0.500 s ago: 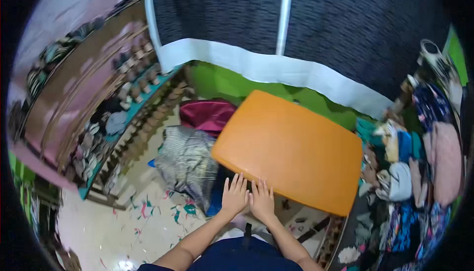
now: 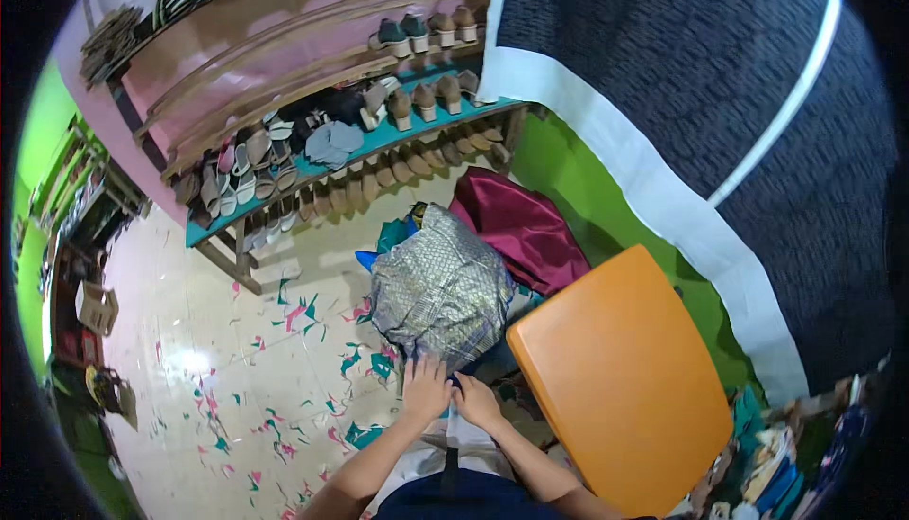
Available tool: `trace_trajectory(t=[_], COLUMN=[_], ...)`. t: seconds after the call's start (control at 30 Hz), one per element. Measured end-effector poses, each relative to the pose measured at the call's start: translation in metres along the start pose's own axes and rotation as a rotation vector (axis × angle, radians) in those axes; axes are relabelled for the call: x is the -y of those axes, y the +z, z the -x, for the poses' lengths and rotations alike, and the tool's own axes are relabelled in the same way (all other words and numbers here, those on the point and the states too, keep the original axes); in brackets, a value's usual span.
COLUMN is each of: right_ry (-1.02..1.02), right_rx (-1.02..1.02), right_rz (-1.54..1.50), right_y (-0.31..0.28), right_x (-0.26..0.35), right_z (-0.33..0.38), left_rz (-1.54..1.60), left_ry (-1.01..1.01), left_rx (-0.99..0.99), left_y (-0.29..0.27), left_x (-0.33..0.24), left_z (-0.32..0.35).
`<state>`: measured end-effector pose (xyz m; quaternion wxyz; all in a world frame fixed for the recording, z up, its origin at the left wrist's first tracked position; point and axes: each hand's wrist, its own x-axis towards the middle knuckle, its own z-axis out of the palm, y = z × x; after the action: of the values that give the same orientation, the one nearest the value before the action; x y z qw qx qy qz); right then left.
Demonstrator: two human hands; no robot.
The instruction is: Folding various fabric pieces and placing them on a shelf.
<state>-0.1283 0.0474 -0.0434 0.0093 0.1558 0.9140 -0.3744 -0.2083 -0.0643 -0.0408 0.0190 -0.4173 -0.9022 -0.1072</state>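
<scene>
My left hand (image 2: 426, 391) is open, its fingers stretched out flat at the near edge of a crumpled, shiny silver-grey cloth (image 2: 440, 283). Right beside it, my right hand (image 2: 476, 401) has its fingers bent and close together over a small dark blue piece; what they hold is too small to make out. The silver cloth lies heaped over other fabric, with teal and blue bits showing at its left. Behind it rests a bunched maroon satin cloth (image 2: 521, 226). An orange table (image 2: 630, 378) with rounded corners stands to the right of my right hand.
Shoes line a wooden rack (image 2: 379, 155) with teal shelves at the back left. Pink and green scraps (image 2: 298, 312) litter the tiled floor (image 2: 180, 283). A dark curtain (image 2: 653, 56) with a white border hangs at the right. Folded clothes (image 2: 772, 468) pile up at the lower right.
The view has turned left, so the table now sits farther right. My hands have left the table's edge and come to the near side of the silver cloth; the right fingers have bent.
</scene>
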Motion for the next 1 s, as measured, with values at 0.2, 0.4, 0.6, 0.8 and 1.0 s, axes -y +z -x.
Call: trace_trajectory(t=[0.2, 0.4, 0.6, 0.8, 1.0], right_ry=[0.287, 0.38, 0.532, 0.566, 0.678], right_rx=[-0.076, -0.096, -0.174, -0.181, -0.196], right_rz=[-0.079, -0.565, -1.187, -1.274, -1.468], right_y=[0.027, 0.052, 0.05, 0.043, 0.03], right_x=[-0.07, -0.108, -0.103, -0.094, -0.104], right_z=[-0.081, -0.173, -0.235, -0.249, -0.251], left_rz=[-0.006, -0.014, -0.114, -0.227, -0.081], left_ry=[-0.108, -0.216, -0.207, -0.167, -0.049], left_rx=[0.061, 0.097, -0.066, 0.237, 0.076], left_y=[0.042, 0.091, 0.129, 0.145, 0.094], left_x=[0.029, 0.07, 0.099, 0.12, 0.093], left_z=[-0.058, -0.142, -0.199, -0.212, -0.223])
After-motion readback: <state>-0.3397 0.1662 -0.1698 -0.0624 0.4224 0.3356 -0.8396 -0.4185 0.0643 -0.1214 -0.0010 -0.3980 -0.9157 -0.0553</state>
